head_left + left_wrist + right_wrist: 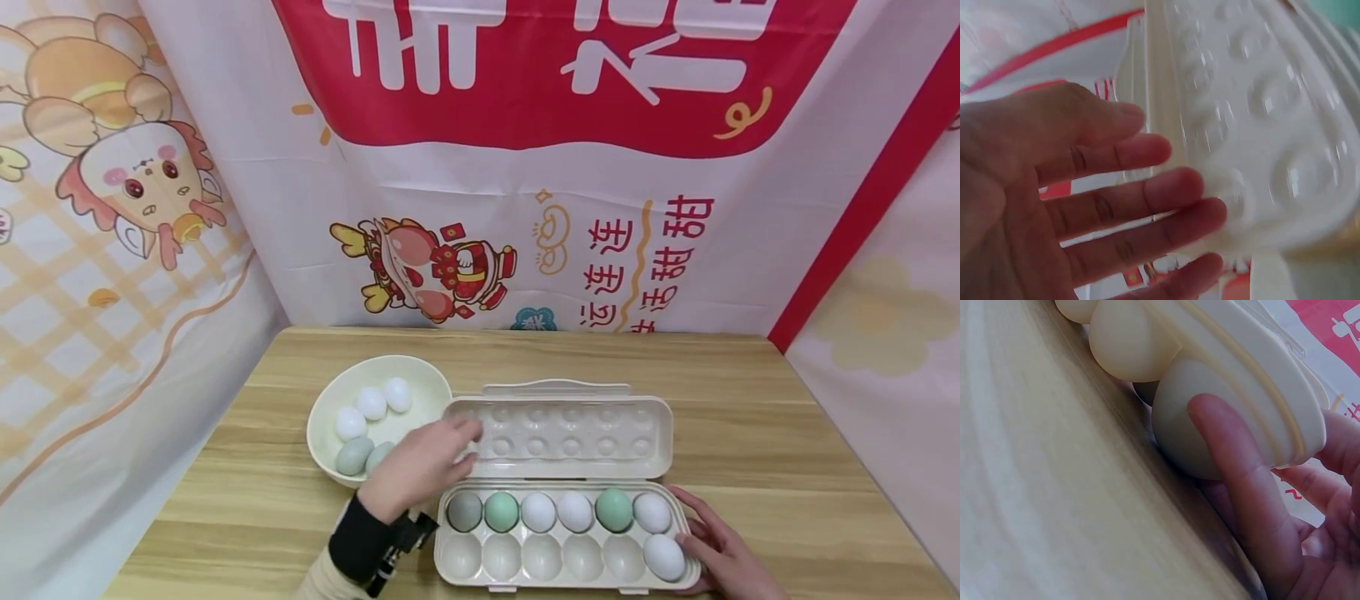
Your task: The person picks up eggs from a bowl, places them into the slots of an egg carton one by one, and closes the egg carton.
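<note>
On the wooden bench (750, 417), left hand (420, 467) open-fingered touches the carton lid (558, 429), right hand (723, 554) flat against the egg carton (566, 575); a nudge could jolt eggs (577, 511).

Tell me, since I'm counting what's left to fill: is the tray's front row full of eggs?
No. In the head view the tray's front row holds one egg, at its right end; the other cups are bare.
</note>
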`<state>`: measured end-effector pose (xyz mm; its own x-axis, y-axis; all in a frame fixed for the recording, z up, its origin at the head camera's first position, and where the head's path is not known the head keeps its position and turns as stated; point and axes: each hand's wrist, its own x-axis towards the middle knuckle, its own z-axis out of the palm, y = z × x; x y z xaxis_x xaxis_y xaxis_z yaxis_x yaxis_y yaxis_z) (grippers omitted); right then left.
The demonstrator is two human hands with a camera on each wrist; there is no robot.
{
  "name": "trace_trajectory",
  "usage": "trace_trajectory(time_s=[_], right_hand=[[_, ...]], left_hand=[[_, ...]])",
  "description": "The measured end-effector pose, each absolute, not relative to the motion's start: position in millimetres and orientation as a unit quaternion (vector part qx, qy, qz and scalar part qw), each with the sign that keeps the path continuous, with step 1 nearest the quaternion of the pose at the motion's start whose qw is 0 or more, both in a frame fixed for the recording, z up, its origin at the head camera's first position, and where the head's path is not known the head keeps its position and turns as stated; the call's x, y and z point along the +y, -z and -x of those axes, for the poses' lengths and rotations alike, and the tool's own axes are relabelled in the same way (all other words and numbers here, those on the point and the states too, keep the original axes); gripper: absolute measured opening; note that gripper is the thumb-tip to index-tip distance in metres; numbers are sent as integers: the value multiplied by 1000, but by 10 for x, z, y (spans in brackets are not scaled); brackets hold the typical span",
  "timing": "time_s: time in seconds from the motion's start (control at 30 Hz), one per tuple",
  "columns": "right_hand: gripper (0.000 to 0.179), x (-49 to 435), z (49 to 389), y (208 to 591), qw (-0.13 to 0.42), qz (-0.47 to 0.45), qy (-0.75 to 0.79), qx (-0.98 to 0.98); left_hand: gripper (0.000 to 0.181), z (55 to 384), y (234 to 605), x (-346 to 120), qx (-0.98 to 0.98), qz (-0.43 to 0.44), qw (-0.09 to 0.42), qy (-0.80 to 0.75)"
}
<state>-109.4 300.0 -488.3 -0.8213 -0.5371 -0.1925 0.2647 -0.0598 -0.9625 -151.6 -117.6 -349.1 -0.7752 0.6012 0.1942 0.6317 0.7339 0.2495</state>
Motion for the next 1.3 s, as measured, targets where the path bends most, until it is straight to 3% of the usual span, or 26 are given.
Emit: trace_trajectory(time_s=[0.27, 0.43, 0.57, 0.73, 1.3], right_hand=[[59, 3007, 1098, 4899, 276, 109, 729, 617], [60, 3009, 1097, 4895, 278, 104, 732, 614], [61, 3008, 1092, 4895, 279, 99, 730, 616], [64, 3002, 1083, 4901, 268, 105, 719, 633], [64, 3017, 1080, 4920, 264, 124, 721, 628]], left_hand=[[18, 1612, 3677, -1734, -949, 266, 79, 152], [23, 1631, 3780, -1921, -961, 228, 18, 155], [31, 1656, 3812, -1989, -968, 207, -20, 141], [36, 1678, 3830, -2033, -970, 206, -27, 125], [34, 1742, 3923, -2053, -975, 195, -52, 92]])
